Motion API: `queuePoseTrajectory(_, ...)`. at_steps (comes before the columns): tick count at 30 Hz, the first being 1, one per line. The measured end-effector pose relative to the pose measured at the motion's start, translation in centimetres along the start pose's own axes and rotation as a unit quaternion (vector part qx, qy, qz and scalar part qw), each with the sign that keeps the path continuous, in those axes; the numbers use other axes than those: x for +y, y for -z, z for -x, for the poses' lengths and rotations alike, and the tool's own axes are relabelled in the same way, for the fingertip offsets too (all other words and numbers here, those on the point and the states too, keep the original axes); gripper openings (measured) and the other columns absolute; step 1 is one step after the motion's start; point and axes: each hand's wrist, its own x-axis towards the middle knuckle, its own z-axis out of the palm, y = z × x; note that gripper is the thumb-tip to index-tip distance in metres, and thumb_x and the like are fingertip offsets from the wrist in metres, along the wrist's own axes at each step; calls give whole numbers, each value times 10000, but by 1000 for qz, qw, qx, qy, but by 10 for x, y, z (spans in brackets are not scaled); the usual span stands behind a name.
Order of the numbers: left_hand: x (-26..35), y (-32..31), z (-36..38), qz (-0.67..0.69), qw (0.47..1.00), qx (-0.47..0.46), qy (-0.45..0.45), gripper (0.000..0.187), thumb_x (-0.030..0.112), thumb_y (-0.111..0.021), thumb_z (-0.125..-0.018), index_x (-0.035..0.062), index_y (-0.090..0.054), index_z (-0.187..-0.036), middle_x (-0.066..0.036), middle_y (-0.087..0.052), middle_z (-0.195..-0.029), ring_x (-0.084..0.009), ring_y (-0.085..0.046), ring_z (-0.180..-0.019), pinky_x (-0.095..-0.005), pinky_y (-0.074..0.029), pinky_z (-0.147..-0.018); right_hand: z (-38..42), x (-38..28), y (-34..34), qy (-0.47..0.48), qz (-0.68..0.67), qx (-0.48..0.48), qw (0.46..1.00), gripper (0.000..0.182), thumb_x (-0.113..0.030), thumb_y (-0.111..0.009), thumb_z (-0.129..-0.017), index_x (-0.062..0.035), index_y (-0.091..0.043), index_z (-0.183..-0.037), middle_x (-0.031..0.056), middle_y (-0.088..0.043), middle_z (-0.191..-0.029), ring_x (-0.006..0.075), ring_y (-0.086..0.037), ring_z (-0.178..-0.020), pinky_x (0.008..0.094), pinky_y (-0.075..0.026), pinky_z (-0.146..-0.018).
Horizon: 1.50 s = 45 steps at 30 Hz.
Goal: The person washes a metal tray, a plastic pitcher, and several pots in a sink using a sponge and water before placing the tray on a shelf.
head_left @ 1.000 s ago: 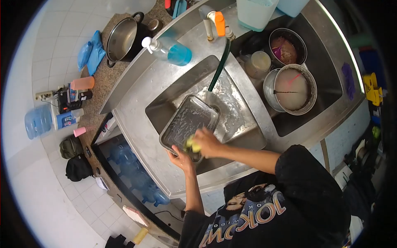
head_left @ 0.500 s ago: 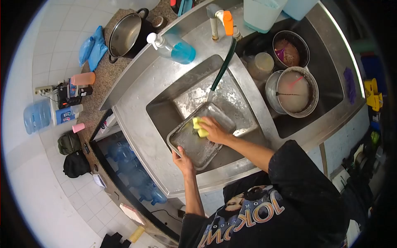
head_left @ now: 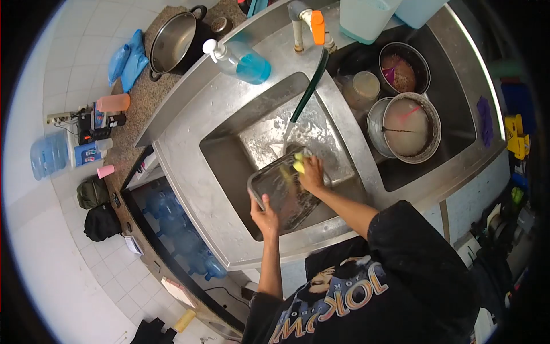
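Observation:
My left hand (head_left: 264,218) grips the near left corner of a rectangular metal baking pan (head_left: 275,192), thumb over the rim. The pan is held tilted above the left sink basin (head_left: 226,172). In my right hand (head_left: 313,176) is a yellow sponge (head_left: 299,164), pressed at the pan's far right end and slightly blurred. A dark green hose (head_left: 311,89) hangs from the tap with the orange handle (head_left: 317,27), and water runs from it into the basin just beyond the pan.
The right basin holds a pot of cloudy liquid (head_left: 408,129), a dark pot with brown residue (head_left: 397,71) and a jar (head_left: 364,89). A pump bottle of blue soap (head_left: 246,64) stands on the steel ledge. A large pot (head_left: 175,45) is on the granite counter.
The sponge has moved right and away from me, toward the pan's far right end. My left hand has shifted right and up with the pan, which is now tilted more steeply.

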Motion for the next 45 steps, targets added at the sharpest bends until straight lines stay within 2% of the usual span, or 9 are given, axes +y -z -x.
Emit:
queuePoseTrajectory(9, -15, 1, -22, 29, 997, -25, 67, 226, 185, -517, -994, -7, -606, -1074, -24, -623, -921, -100, -534, -810, -269, -464, -722, 7, -33, 12, 280, -188, -55, 940, 498, 6, -610, -747, -35, -562, -1241, 217, -494, -1309, 415, -508, -1178, 440, -444, -983)
queuePoseTrajectory(12, -30, -3, -12, 61, 997, -31, 36, 313, 174, -521, -990, -30, -556, -1225, -74, -629, -1063, -150, -555, -924, -293, -464, -828, -11, -14, -3, 22, -202, -4, 979, 448, -16, -626, -746, -31, -586, -1192, 190, -511, -1291, 407, -515, -1178, 443, -437, -991)
queuePoseTrajectory(14, -40, -10, -18, 137, 990, 2, 41, 394, 177, -521, -999, -31, -500, -1332, -103, -619, -1173, -169, -556, -1020, -312, -455, -898, 15, -24, -10, 251, -222, 50, 941, 431, -2, -613, -742, -32, -582, -1171, 176, -527, -1249, 393, -534, -1148, 449, -455, -955)
queuePoseTrajectory(19, -91, -7, -52, 159, 957, -54, 234, 372, 186, -523, -999, -3, -515, -1320, -96, -602, -1221, -185, -571, -1043, -327, -469, -901, 18, -54, 85, 119, -196, -194, 954, 517, 64, -547, -708, -15, -541, -1219, 185, -539, -1214, 380, -548, -1131, 418, -471, -931)
queuePoseTrajectory(25, -148, -61, -83, 195, 954, 4, 229, 381, 64, -584, -928, 9, -518, -1300, -98, -622, -1096, -186, -576, -941, -349, -485, -787, -71, -95, 300, 136, -345, 145, 917, 432, -7, -579, -784, -5, -520, -1212, 187, -576, -1118, 305, -570, -1046, 401, -432, -912)
queuePoseTrajectory(29, -217, -98, -93, 86, 960, 55, 262, 419, -21, -583, -871, -8, -524, -1285, -136, -623, -1084, -207, -591, -921, -338, -480, -792, -157, -113, 447, 218, 3, 413, 884, 299, -52, -589, -830, 6, -579, -1123, 139, -627, -937, 280, -615, -845, 362, -491, -775)
queuePoseTrajectory(33, -196, -120, -93, 225, 944, 51, 234, 433, -74, -548, -859, 1, -529, -1285, -135, -626, -1104, -224, -600, -952, -333, -479, -830, -255, -80, 538, 182, 228, 298, 909, 460, -185, -669, -851, -34, -546, -1268, 176, -619, -1175, 284, -603, -1081, 357, -452, -917)
queuePoseTrajectory(42, -151, -144, -86, 106, 966, 220, 87, 589, -116, -519, -838, 1, -434, -1409, -199, -531, -1359, -297, -515, -1246, -341, -362, -1050, -167, -129, 442, 249, 147, 318, 903, 412, -176, -687, -852, -2, -585, -1211, 166, -622, -1152, 260, -593, -987, 360, -464, -873)
queuePoseTrajectory(45, -91, -128, -74, 112, 953, 277, 57, 604, -113, -514, -853, 0, -397, -1435, -216, -454, -1432, -314, -448, -1318, -365, -321, -1089, -98, -125, 342, 201, -135, 56, 969, 190, -101, -629, -866, -23, -647, -1038, 56, -649, -934, 143, -600, -858, 286, -477, -779)
